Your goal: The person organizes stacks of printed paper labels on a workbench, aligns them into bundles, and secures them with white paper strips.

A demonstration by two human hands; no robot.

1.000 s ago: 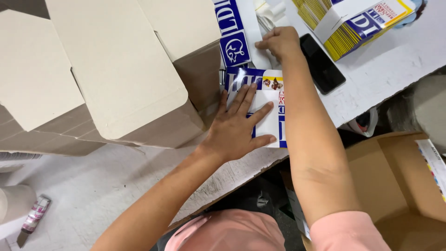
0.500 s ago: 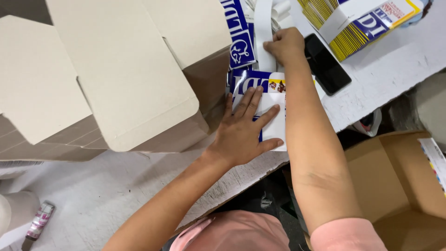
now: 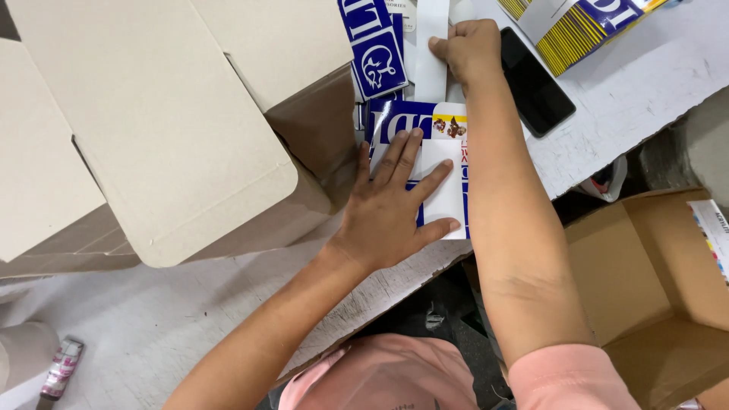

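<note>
- My left hand [image 3: 395, 205] lies flat, fingers spread and grasping nothing, pressing down on a blue-and-white printed carton blank [image 3: 448, 190] that rests on the white tabletop [image 3: 645, 99] close to its near edge.
- My right hand [image 3: 471, 49] is closed in a pinch on a white paper strip [image 3: 433, 45] that runs up and away from the far end of the blank; thumb and fingers are clamped on the strip's right edge.
- As I judge it, the strip is partway lifted: its lower end reaches to the blank, and I cannot tell whether that end is stuck on or only lying over it.
- The blank itself lies flat and unfolded, so whatever shaping it needs looks not yet done.
- More blue printed blanks [image 3: 376, 53] lie just beyond the one I am pressing, beside a large open brown cardboard box [image 3: 152, 129] with its flaps spread, at my left.
- A black phone [image 3: 535, 83] lies face up just right of my right wrist, apart from the work.
- A bundle of yellow-edged flat cartons [image 3: 577, 26] sits at the far right of the tabletop, which I read as stock to be handled.
- Another open brown box [image 3: 653, 288] stands on the floor below the tabletop's edge at my right; I cannot see anything finished inside it.
</note>
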